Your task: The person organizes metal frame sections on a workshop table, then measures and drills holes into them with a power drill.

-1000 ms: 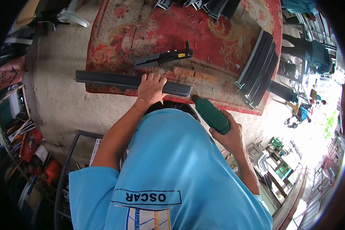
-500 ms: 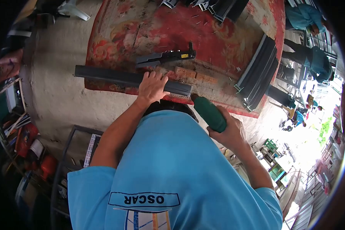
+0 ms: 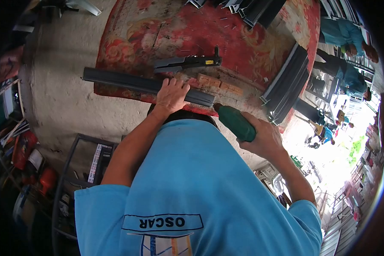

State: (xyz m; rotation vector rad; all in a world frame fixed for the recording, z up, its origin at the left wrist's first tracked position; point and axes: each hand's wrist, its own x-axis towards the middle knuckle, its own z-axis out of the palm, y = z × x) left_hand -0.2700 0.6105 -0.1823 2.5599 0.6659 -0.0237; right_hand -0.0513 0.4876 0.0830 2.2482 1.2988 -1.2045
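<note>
A long dark grey metal profile point(image 3: 119, 81) lies along the near edge of the carpet-covered table, its left end jutting past the carpet. My left hand point(image 3: 173, 94) presses down on it, fingers over the top and thumb along the near side. My right hand point(image 3: 264, 136) is closed round a green power drill point(image 3: 237, 123), whose tip meets or nearly meets the profile's right end. The exact contact is too small to tell. Just beyond the profile lies a black and grey hand riveter point(image 3: 187, 62), near two reddish wooden blocks point(image 3: 219, 84).
A stack of dark profiles point(image 3: 286, 83) lies at the table's right, and more profiles point(image 3: 254, 13) at the far edge. The worn red carpet point(image 3: 136, 42) carries scattered bits. A metal frame rack point(image 3: 66, 179) stands at lower left. Other people point(image 3: 350, 77) are at far right.
My right hand and the drill have shifted slightly right, with the drill tip still by the profile's end. My left hand stays on the profile. The view has moved a little.
</note>
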